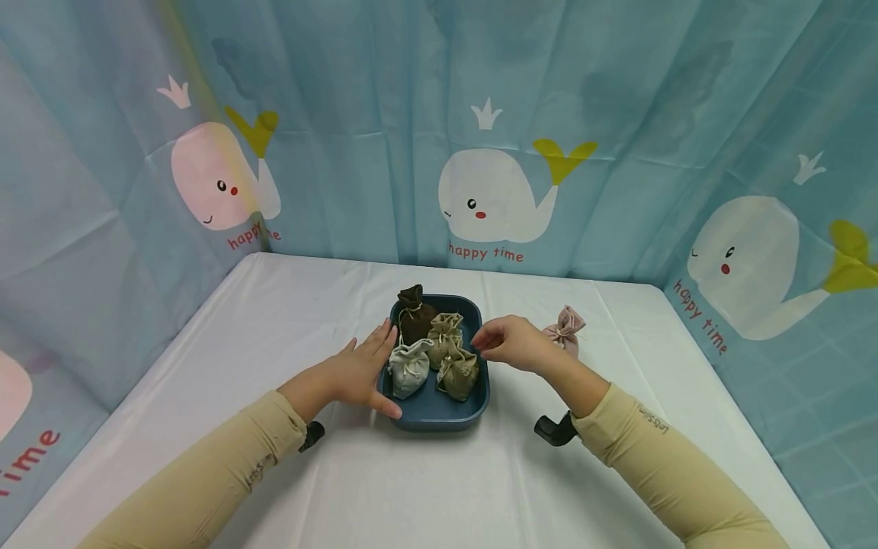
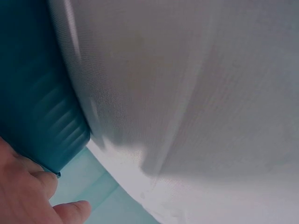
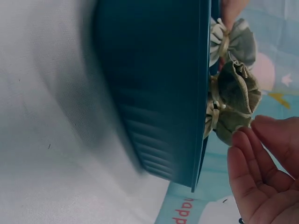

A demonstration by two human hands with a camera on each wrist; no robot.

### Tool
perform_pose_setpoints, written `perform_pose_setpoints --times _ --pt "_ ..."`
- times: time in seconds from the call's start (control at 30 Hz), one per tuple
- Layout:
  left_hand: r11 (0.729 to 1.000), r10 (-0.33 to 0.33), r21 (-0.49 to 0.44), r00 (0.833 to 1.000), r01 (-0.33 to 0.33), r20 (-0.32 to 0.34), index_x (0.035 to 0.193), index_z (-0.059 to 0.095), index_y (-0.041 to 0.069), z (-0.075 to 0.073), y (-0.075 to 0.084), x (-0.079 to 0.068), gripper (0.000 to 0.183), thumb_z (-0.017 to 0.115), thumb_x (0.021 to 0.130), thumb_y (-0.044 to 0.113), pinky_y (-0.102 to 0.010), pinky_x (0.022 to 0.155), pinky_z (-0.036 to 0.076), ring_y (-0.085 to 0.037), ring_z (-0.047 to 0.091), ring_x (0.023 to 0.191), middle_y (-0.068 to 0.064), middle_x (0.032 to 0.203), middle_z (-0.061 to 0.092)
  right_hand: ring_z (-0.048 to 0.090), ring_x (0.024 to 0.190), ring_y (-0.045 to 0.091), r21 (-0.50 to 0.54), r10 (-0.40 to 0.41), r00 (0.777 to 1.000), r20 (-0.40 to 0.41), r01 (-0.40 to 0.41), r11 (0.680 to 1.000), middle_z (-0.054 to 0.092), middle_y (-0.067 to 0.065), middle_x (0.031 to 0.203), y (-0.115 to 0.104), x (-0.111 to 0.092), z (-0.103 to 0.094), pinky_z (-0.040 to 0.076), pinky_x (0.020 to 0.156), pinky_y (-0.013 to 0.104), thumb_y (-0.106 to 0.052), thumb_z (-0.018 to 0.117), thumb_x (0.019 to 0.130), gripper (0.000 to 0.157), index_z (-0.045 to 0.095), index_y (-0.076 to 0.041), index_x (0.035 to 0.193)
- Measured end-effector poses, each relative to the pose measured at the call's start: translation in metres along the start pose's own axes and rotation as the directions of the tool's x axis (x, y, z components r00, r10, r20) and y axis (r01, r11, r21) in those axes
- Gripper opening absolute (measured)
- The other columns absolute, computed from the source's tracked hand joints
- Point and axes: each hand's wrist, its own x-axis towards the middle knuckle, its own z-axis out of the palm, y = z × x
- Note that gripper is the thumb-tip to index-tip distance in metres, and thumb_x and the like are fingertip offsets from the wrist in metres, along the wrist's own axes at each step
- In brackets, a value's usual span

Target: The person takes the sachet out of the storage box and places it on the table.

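A blue rectangular basin (image 1: 439, 415) holds several small drawstring pouches: a dark brown pouch (image 1: 415, 324) at the back left, a light grey pouch (image 1: 409, 371) in front of it, a tan pouch (image 1: 446, 328) in the middle and an olive pouch (image 1: 458, 375) at the front right. My left hand (image 1: 353, 374) rests along the basin's left side, fingers straight and spread, thumb at the front rim. Over the right rim, my right hand (image 1: 511, 343) hovers with loosely bent fingers and nothing between them. In the right wrist view its fingertips (image 3: 240, 135) are close to the pouch tops.
A pink drawstring pouch (image 1: 566, 329) stands on the white-covered table (image 1: 425, 488) beyond my right hand, partly hidden by it. Blue curtains (image 1: 357, 152) printed with whales hang behind the table and at both sides.
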Motion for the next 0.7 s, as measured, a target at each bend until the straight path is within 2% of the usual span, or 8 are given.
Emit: perform_pose_setpoints --times 0.23,0.5,0.7 --pt "1.000 0.007 -0.010 1.000 -0.007 -0.001 0.146 -0.005 0.004 0.000 0.000 0.000 0.135 0.064 0.056 0.076 -0.060 0.104 0.011 -0.026 -0.005 0.140 -0.014 0.152 -0.013 0.062 0.081 0.013 -0.014 0.010 0.999 0.046 -0.010 1.000 0.067 0.001 0.086 0.000 0.001 0.006 0.052 0.070 0.028 -0.002 0.068 0.080 0.018 0.069 -0.009 0.096" --pt "1.000 0.006 -0.003 1.000 -0.006 0.001 0.146 -0.006 0.005 -0.002 0.001 0.000 0.134 0.061 0.056 0.078 -0.059 0.105 0.011 -0.026 -0.005 0.140 -0.012 0.152 -0.014 0.061 0.080 0.010 -0.058 -0.002 1.000 0.022 0.003 0.998 0.067 -0.002 0.086 0.001 0.005 0.012 0.052 0.070 0.028 -0.008 0.069 0.081 0.012 0.070 -0.013 0.092" --pt "1.000 0.009 -0.009 1.000 -0.009 0.008 0.146 -0.005 0.004 -0.002 0.001 -0.001 0.134 0.063 0.057 0.076 -0.060 0.104 0.011 -0.027 -0.005 0.140 -0.013 0.152 -0.014 0.059 0.074 0.010 -0.078 0.000 1.000 -0.004 0.000 0.997 0.067 -0.004 0.079 0.000 0.007 0.013 0.048 0.065 0.028 -0.014 0.068 0.083 0.004 0.071 -0.015 0.084"
